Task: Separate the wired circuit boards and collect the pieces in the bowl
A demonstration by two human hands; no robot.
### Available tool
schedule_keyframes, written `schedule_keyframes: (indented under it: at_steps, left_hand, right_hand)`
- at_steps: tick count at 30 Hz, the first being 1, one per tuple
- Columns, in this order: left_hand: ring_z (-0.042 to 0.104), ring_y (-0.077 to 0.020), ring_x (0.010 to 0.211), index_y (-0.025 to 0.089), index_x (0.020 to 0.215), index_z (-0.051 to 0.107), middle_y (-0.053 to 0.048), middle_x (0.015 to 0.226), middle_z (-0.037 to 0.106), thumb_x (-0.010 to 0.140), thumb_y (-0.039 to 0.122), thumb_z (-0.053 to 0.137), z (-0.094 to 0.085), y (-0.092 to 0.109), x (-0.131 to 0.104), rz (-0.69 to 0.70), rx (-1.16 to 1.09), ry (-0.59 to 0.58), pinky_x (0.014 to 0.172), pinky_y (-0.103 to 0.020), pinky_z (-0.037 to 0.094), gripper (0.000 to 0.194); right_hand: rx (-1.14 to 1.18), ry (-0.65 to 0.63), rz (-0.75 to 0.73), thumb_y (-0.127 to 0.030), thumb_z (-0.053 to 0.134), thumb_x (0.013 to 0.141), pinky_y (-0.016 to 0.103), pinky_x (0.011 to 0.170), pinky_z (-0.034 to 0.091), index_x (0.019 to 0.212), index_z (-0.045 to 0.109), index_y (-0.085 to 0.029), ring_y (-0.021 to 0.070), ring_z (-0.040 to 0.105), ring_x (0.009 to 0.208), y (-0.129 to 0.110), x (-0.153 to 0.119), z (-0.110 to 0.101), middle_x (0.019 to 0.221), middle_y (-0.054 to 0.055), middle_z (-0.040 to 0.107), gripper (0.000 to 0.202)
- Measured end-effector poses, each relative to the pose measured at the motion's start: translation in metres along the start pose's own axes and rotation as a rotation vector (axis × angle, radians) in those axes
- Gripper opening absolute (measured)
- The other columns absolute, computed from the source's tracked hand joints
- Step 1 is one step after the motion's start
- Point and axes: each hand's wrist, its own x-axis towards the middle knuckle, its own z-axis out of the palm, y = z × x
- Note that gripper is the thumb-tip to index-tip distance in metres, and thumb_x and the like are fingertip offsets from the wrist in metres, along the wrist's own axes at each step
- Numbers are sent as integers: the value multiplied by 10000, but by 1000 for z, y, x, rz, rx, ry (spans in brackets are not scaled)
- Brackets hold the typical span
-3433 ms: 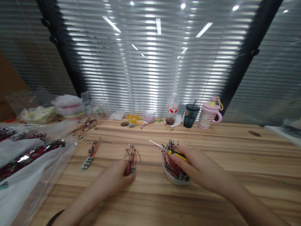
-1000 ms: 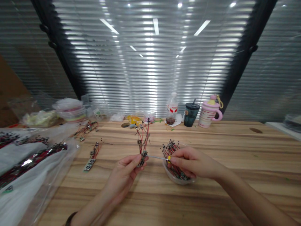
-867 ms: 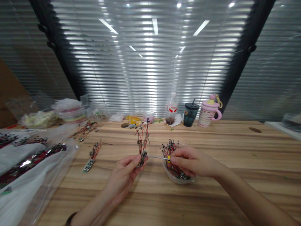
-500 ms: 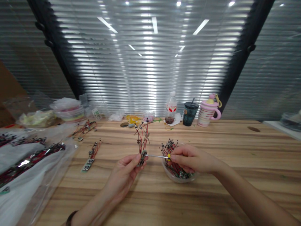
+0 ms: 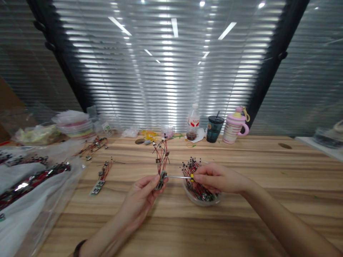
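Observation:
My left hand (image 5: pixel 146 194) pinches a small green circuit board (image 5: pixel 161 179) between thumb and fingers, above the table. Red and black wires (image 5: pixel 162 153) with small dark parts at their tips rise from it. My right hand (image 5: pixel 214 177) is closed on the yellow-and-black handle of a screwdriver (image 5: pixel 179 177). Its thin metal shaft points left, and the tip meets the right edge of the board. Beneath my right hand stands a clear round bowl (image 5: pixel 199 202) full of wired boards (image 5: pixel 193 167), partly hidden by that hand.
On the table's left lie a wired board (image 5: pixel 98 185), a wire cluster (image 5: pixel 95 145) and plastic bags (image 5: pixel 50 200) holding many more. Along the back stand stacked plastic tubs (image 5: pixel 73 126), a bottle (image 5: pixel 193 123), a dark cup (image 5: pixel 214 129) and a pink mug (image 5: pixel 232 129).
The whole view has shifted slightly. Both hands keep their grips, and the screwdriver tip stays at the board's edge.

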Motion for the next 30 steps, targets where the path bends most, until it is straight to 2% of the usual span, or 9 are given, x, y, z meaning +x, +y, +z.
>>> schedule_keyframes:
  at_steps: [3,5,8,10,14,19,24,27,30]
  left_hand:
    - [641,-90,629,98,688,716,-70,724,726,547,244,816,-2,-2,1,89,71,7,601,-131,519,227]
    - [651,-96,646,109,722,714,-59,737,728,551,225,814,-4,-6,2,112,73,25,626,-141,529,230]
    - [654,-95,676,133,791,713,-45,779,727,554,206,813,-7,-11,5,52,-5,28,648,-156,542,267]
    - [648,-86,671,126,782,714,-43,772,722,549,197,816,-8,-11,7,0,-61,15,650,-151,543,264]
    - [632,-81,612,102,729,709,-52,717,711,544,193,818,-10,-2,8,-49,-99,-33,592,-146,541,234]
    - [634,-89,575,88,727,692,-66,707,711,623,114,757,-10,2,7,-56,-127,-8,542,-151,546,126]
    - [640,-82,563,109,770,661,-57,715,710,692,52,680,-11,-2,13,-47,-134,20,529,-146,548,98]
    - [637,-80,553,100,756,652,-58,708,705,689,55,684,-12,0,13,-56,-136,4,526,-144,548,87]
    - [633,-82,547,101,745,657,-56,702,704,654,81,724,-12,2,11,-56,-138,-23,519,-144,545,115]
  right_hand:
    - [-238,147,-35,-354,392,899,210,502,331,643,534,-135,101,467,538,-15,-7,17,578,10,515,365]
    - [-382,269,-47,-323,361,910,242,584,343,678,537,-143,140,528,662,-26,-13,35,694,46,587,342]
    - [-463,279,32,-306,312,919,268,562,315,747,540,-152,160,547,646,-34,-17,59,719,72,620,324]
    - [-478,269,39,-305,295,923,275,551,300,758,535,-156,165,550,637,-33,-18,66,717,79,624,327]
    - [-404,253,-17,-327,316,931,263,582,316,748,510,-163,153,537,678,-25,-15,54,749,58,611,313]
    - [-294,151,-173,-309,336,940,227,567,308,633,404,-164,102,440,601,-14,-4,30,610,-18,469,346]
    - [-266,181,-131,-307,335,941,232,579,313,652,424,-162,106,449,621,-8,3,37,631,-15,470,335]
    - [-238,199,-114,-301,337,941,235,596,327,655,433,-159,109,466,637,-12,1,43,642,-11,489,333]
    - [-167,165,-130,-312,360,934,216,548,321,629,425,-154,92,433,585,-14,-2,38,597,-19,457,350]
